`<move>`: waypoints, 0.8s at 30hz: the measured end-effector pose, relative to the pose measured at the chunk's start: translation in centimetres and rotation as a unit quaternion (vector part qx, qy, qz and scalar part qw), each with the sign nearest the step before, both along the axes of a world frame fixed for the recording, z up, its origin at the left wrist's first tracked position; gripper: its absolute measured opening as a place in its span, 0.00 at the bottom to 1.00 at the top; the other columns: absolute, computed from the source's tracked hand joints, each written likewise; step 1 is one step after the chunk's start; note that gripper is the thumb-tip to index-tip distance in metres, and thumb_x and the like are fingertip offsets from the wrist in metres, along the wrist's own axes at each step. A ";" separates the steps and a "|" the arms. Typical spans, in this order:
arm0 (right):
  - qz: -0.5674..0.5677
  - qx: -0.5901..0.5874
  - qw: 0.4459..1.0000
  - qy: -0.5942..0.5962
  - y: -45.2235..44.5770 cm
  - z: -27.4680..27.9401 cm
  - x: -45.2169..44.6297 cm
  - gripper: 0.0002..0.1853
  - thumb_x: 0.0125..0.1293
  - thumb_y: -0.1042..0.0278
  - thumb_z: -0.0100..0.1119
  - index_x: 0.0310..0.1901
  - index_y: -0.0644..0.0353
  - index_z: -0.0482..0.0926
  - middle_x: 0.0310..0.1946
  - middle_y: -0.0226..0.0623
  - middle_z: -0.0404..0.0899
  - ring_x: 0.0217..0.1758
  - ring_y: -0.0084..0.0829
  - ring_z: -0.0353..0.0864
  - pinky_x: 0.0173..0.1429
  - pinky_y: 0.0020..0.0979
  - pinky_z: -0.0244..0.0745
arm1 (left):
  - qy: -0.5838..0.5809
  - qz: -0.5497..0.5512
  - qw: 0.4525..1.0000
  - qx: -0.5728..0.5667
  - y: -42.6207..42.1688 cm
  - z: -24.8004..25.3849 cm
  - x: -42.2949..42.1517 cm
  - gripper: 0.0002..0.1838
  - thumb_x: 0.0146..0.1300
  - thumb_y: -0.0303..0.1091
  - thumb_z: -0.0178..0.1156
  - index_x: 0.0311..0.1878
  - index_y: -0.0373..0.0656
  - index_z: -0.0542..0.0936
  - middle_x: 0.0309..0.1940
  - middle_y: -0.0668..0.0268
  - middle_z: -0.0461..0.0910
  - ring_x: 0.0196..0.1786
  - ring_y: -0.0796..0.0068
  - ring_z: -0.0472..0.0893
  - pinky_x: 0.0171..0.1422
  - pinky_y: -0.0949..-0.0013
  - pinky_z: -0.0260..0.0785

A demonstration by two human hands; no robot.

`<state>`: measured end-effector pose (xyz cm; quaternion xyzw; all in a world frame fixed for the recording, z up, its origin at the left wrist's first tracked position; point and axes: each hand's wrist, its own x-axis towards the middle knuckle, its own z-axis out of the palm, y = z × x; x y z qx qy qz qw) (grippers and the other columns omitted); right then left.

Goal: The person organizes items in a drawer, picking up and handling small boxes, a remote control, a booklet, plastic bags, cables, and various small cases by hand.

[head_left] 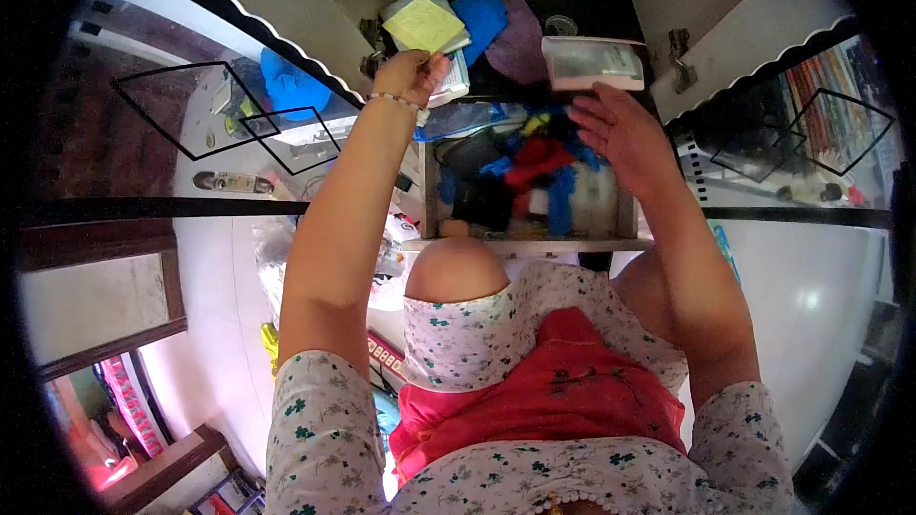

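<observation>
My left hand (pixel 415 76), with a bracelet at its wrist, is closed at the lower edge of a yellow notepad (pixel 425 24). Other pale papers or booklets lie under and behind the notepad. My right hand (pixel 618 133) is open, fingers apart, over the right side of a pulled-out drawer (pixel 520 245). Just beyond its fingertips sits a clear box with a pale pink rim (pixel 593 62); I cannot tell whether they touch. Inside the drawer is a blurred jumble of red cloth (pixel 537 162), blue pieces and dark items.
Behind the notepad are a blue rounded item (pixel 482 21) and a mauve cloth (pixel 517 43) on the dark shelf. Open cabinet doors with glass panels (pixel 239 119) flank me on both sides. My knee (pixel 456 270) is close to the drawer front.
</observation>
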<state>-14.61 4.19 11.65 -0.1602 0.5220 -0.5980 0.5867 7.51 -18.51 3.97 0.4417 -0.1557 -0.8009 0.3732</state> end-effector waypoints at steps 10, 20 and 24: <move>-0.008 0.007 1.000 0.026 0.1 0.1 -0.1 0.18 0.64 0.62 0.48 0.53 0.59 0.66 0.47 0.42 0.73 0.49 0.36 0.74 0.50 0.33 0.69 | -0.044 0.001 0.977 -0.210 9.7 -1.3 3.4 0.09 0.59 0.25 0.50 0.44 0.36 0.70 0.36 0.62 0.73 0.45 0.66 0.75 0.47 0.63 0.73; -0.019 0.005 1.000 0.020 0.0 0.5 -0.2 0.17 0.62 0.62 0.51 0.51 0.59 0.68 0.46 0.41 0.73 0.47 0.34 0.75 0.49 0.33 0.69 | -0.370 -0.578 0.425 -0.590 13.3 -8.8 -0.6 0.16 0.55 0.34 0.58 0.48 0.44 0.75 0.52 0.56 0.71 0.56 0.57 0.69 0.61 0.64 0.61; -0.019 0.009 1.000 0.017 0.0 -0.4 -0.8 0.18 0.62 0.61 0.51 0.51 0.58 0.68 0.46 0.40 0.74 0.47 0.33 0.74 0.49 0.33 0.68 | -0.353 -0.503 0.505 -0.607 12.2 -5.7 -0.5 0.16 0.56 0.32 0.57 0.49 0.41 0.74 0.50 0.58 0.73 0.55 0.59 0.71 0.59 0.65 0.62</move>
